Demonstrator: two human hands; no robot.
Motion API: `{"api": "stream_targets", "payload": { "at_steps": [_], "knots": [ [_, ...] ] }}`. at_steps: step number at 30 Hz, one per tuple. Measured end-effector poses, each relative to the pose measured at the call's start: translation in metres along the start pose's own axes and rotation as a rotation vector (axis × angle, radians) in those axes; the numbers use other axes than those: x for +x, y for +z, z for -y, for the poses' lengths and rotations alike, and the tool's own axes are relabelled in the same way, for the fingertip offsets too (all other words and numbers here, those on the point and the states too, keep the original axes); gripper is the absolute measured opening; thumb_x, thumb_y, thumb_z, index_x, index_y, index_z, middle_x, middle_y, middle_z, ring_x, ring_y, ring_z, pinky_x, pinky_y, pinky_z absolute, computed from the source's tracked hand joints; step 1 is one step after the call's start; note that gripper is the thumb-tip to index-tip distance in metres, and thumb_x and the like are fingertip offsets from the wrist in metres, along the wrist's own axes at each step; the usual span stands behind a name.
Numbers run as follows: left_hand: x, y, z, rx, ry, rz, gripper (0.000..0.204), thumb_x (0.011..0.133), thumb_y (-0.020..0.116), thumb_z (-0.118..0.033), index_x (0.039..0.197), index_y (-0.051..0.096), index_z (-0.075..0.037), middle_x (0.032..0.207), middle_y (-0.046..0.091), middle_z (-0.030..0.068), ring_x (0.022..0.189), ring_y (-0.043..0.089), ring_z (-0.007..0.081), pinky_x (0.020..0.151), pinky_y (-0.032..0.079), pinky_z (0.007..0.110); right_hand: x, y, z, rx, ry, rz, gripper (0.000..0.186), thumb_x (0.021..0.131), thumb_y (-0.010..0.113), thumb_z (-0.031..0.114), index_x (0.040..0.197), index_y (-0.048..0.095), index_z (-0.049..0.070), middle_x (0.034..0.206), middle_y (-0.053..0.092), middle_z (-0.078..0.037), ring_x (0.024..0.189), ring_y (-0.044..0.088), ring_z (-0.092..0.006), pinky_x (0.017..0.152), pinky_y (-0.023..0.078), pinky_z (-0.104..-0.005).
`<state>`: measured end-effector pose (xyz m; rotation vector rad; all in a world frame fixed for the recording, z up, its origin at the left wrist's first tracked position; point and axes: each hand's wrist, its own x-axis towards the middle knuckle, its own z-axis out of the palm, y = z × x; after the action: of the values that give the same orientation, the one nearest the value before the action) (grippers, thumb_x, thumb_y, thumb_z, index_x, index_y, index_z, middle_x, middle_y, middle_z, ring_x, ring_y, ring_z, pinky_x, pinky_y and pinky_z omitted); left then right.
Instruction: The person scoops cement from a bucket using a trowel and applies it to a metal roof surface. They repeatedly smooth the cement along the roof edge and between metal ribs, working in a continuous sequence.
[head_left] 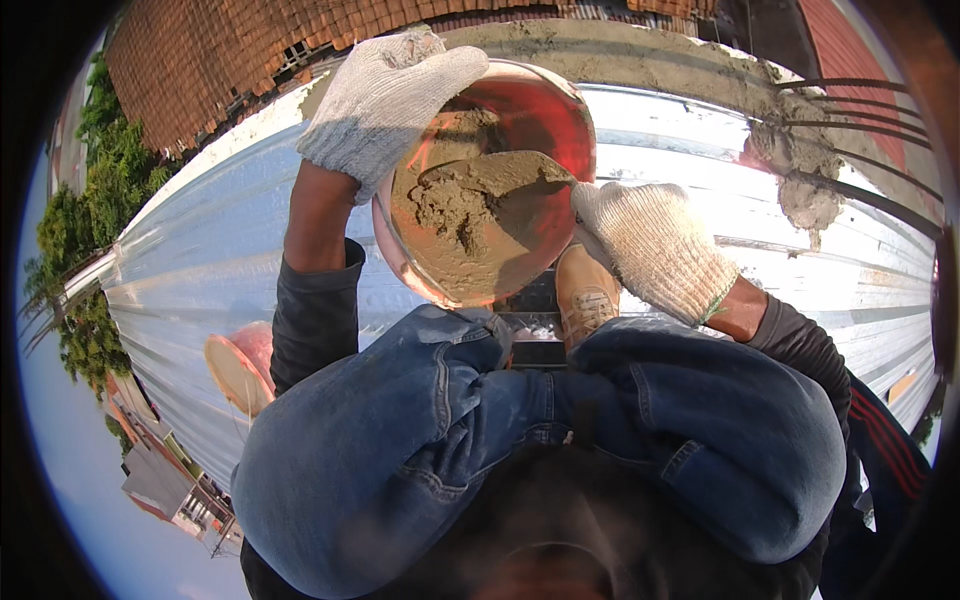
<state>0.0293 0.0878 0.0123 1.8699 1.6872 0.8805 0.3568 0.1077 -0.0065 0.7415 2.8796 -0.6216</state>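
Observation:
A red bucket (548, 115) holds wet grey-brown mortar (455, 240) in front of me. My left hand (385, 105), in a white knit glove, grips the bucket's upper left rim. My right hand (650, 240), gloved the same way, is closed on the handle of a trowel at the bucket's right side. The trowel's blade (525, 178) is in the mortar, partly coated with it.
Corrugated metal roofing (185, 280) surrounds my bent legs and tan shoe (585, 300). A second bucket (240, 365) stands at left. A mortar-smeared concrete edge (650, 55) with protruding rebar (850, 125) runs beyond. Tiled roofs (200, 70) and trees (110, 150) lie past it.

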Motion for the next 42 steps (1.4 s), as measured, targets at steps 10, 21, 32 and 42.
{"api": "stream_targets", "payload": {
  "at_steps": [10, 21, 32, 42],
  "knots": [
    [0.001, 0.000, -0.013, 0.025, -0.391, 0.179, 0.023, 0.105, 0.069, -0.025, 0.123, 0.080, -0.016, 0.104, 0.076, 0.0106, 0.089, 0.073, 0.0299, 0.079, 0.059, 0.042, -0.013, 0.013, 0.017, 0.033, 0.006, 0.126, 0.025, 0.103, 0.066, 0.019, 0.119, 0.065, 0.000, 0.084, 0.074, -0.019, 0.075, 0.078, -0.0386, 0.063, 0.061, -0.0504],
    [-0.001, 0.011, -0.031, -0.132, -0.267, 0.063, 0.030, 0.105, 0.077, -0.036, 0.099, 0.080, -0.006, 0.084, 0.070, -0.0028, 0.078, 0.064, 0.0055, 0.072, 0.054, 0.026, -0.020, 0.029, 0.004, 0.175, 0.170, 0.097, 0.024, 0.101, 0.068, 0.017, 0.117, 0.068, -0.001, 0.085, 0.075, -0.021, 0.080, 0.079, -0.0393, 0.070, 0.062, -0.0521],
    [-0.059, 0.034, -0.017, 0.202, 0.106, -0.077, 0.024, 0.103, 0.077, -0.030, 0.106, 0.078, -0.007, 0.094, 0.072, 0.0034, 0.088, 0.068, 0.0149, 0.080, 0.057, 0.032, -0.001, -0.013, -0.018, -0.222, 0.090, 0.075, 0.025, 0.102, 0.066, 0.019, 0.114, 0.064, -0.002, 0.089, 0.073, -0.024, 0.084, 0.074, -0.0451, 0.075, 0.058, -0.0553],
    [-0.033, 0.022, -0.018, 0.499, 0.313, 0.102, 0.034, 0.101, 0.077, -0.015, 0.134, 0.079, -0.010, 0.119, 0.079, 0.0108, 0.110, 0.076, 0.0276, 0.095, 0.061, 0.037, -0.007, 0.046, -0.048, 0.506, -0.165, 0.242, 0.039, 0.101, 0.072, 0.036, 0.103, 0.069, -0.003, 0.094, 0.070, -0.027, 0.093, 0.071, -0.0476, 0.082, 0.056, -0.0538]
  ]
}}
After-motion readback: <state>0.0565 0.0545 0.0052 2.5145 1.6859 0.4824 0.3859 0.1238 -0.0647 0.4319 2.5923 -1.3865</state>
